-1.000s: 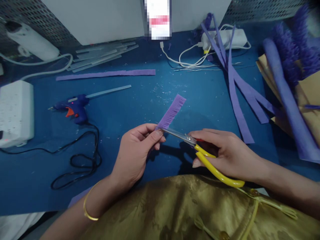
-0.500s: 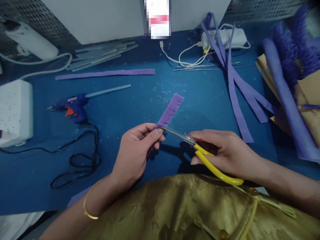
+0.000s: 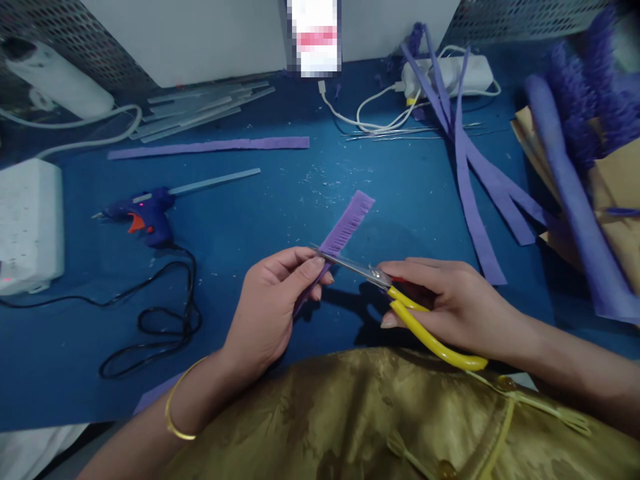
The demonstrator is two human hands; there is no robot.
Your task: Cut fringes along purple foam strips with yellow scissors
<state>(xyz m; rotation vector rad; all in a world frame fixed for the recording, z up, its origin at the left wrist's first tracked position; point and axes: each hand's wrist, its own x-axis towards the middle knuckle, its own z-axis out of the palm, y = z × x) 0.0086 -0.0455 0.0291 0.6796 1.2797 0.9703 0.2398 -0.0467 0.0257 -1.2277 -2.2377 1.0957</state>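
Between the thumb and fingers of my left hand point(image 3: 280, 293) is a purple paper strip point(image 3: 350, 221), its free end pointing up and to the right. A fringe of fine cuts runs along the strip's right edge. My right hand point(image 3: 450, 300) grips yellow-handled scissors point(image 3: 430, 340), fingers around the handles. The metal blades lie across the strip just beyond my left thumb, their tips close to the left fingertips. Part of the strip passes below the left thumb, and the rest is hidden by the hand.
A blue glue gun point(image 3: 155, 213) with its black cord lies at left, near a white power strip point(image 3: 33, 227). Behind are glue sticks point(image 3: 200, 110) and a flat purple strip point(image 3: 210, 147). More purple strips point(image 3: 465, 173), wires point(image 3: 415, 132) and a rolled purple sheet point(image 3: 575, 180) are at right.
The fringed strip has shifted slightly up and to the right, with a little more of it showing beyond my left thumb. Both hands stay nearly in place.
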